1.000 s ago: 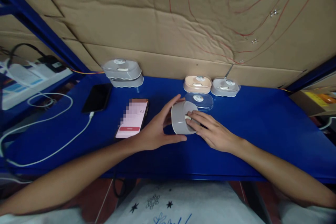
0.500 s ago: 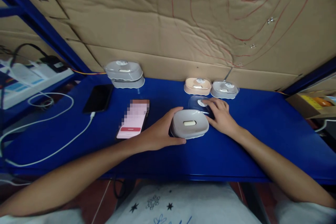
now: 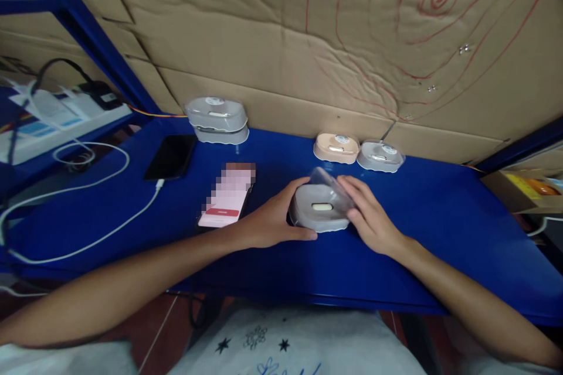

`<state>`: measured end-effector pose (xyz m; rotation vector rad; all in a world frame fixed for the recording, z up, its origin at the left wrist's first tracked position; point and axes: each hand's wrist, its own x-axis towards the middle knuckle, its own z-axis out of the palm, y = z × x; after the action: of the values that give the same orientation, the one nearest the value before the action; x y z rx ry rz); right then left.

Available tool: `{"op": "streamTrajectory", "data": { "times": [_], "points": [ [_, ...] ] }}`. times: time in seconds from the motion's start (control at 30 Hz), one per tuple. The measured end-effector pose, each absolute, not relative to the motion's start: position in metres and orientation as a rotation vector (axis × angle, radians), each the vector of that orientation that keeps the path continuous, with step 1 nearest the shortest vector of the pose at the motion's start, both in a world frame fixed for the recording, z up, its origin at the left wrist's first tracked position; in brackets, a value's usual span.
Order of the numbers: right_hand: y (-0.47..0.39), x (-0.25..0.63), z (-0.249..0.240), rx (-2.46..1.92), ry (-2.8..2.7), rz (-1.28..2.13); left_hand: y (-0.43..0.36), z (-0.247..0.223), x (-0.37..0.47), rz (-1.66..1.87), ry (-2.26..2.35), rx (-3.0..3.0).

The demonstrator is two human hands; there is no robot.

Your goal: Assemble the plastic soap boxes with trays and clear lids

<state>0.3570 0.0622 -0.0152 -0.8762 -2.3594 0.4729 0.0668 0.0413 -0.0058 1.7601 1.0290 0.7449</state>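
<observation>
A grey oval box [image 3: 313,220], looking like a soap box, stands on the blue table in front of me. A small cream oval piece [image 3: 322,207] shows in the middle of its top. My left hand [image 3: 285,220] grips the box from the left, thumb at the near side and fingers around the far side. In my right hand [image 3: 372,214] is a clear plastic lid [image 3: 328,183], tilted over the right part of the box. Its right edge lies under my fingers, and whether it touches the box I cannot tell.
Lidded boxes stand along the cardboard wall: a grey stack [image 3: 216,116], a peach one [image 3: 336,147] and another grey one [image 3: 380,156]. A lit phone [image 3: 226,194] and a dark phone [image 3: 170,156] on a white cable [image 3: 127,187] lie left. A power strip [image 3: 65,123] is farther left.
My right hand has lifted the clear lid off the table behind the box and brought it, tilted, over the box's right side. My left hand keeps its grip on the box.
</observation>
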Motion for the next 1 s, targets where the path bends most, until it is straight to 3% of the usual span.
{"op": "streamTrajectory", "data": {
  "times": [0.6, 1.0],
  "points": [
    [0.062, 0.3492, -0.0108, -0.599, -2.634, -0.105, 0.0397, -0.0107, 0.0668, 0.772, 1.057, 1.837],
    [0.0639, 0.3518, -0.0055, -0.686, -2.607, 0.119, 0.042, -0.016, 0.0681, 0.821, 0.983, 1.747]
  ]
}}
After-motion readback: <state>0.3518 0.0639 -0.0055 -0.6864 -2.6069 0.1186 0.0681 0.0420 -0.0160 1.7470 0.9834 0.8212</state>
